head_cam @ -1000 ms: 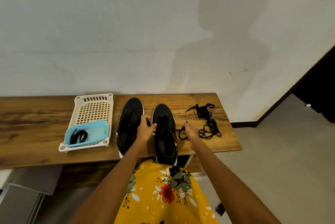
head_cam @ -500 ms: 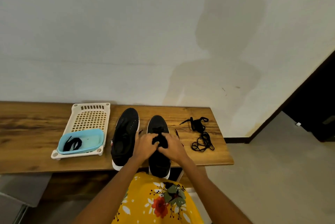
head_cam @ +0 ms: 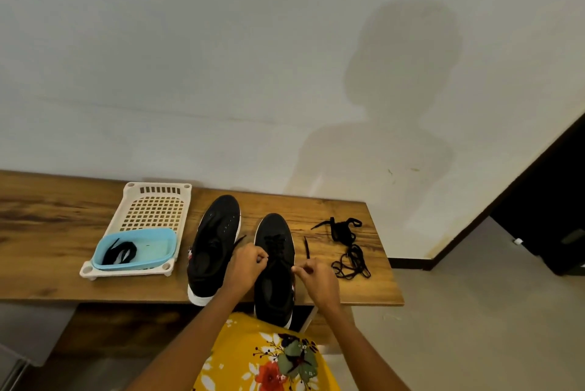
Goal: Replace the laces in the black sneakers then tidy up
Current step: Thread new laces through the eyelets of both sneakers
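Here, right sneaker (head_cam: 274, 267) between both hands (head_cam: 250, 261), each pinching its lace (head_cam: 306, 248).

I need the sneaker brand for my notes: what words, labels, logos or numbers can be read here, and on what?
None can be read.
Black sneakers: no legible brand; a small red-and-white mark on the left sneaker's side is too small to read.
White basket and blue tray: no text visible.

Two black sneakers, the left sneaker (head_cam: 215, 245) unlaced and the right sneaker (head_cam: 274, 267) partly laced, are standing toes-to-wall on the bench (head_cam: 47, 232), with loose black laces (head_cam: 348, 248) lying right of them.
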The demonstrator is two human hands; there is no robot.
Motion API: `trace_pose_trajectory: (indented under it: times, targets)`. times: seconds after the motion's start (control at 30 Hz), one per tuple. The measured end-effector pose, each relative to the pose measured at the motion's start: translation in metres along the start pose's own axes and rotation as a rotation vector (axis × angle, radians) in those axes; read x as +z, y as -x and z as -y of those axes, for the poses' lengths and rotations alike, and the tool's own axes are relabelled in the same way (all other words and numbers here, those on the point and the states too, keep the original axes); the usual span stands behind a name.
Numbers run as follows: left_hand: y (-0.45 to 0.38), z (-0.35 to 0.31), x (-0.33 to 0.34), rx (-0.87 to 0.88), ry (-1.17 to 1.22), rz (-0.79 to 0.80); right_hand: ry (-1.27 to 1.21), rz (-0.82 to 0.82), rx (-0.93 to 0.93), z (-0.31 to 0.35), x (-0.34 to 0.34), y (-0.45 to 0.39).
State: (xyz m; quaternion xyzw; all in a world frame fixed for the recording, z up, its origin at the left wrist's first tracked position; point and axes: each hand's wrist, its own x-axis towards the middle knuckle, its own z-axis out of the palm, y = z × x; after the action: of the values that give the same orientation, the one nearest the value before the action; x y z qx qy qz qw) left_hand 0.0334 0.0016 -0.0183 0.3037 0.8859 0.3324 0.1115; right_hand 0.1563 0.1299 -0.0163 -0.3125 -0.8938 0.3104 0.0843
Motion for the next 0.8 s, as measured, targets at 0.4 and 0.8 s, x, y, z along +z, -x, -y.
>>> trace_pose_trajectory:
  times: [0.4,0.8]
  targets:
    - [-0.01,0.005,-0.014,-0.038,0.299,0.116,0.273,-0.151,0.139,0.021,-0.04,-0.045]
    - [-0.034,-0.017,-0.021,-0.068,0.613,0.244,-0.449,-0.009,-0.018,0.081,-0.019,-0.097]
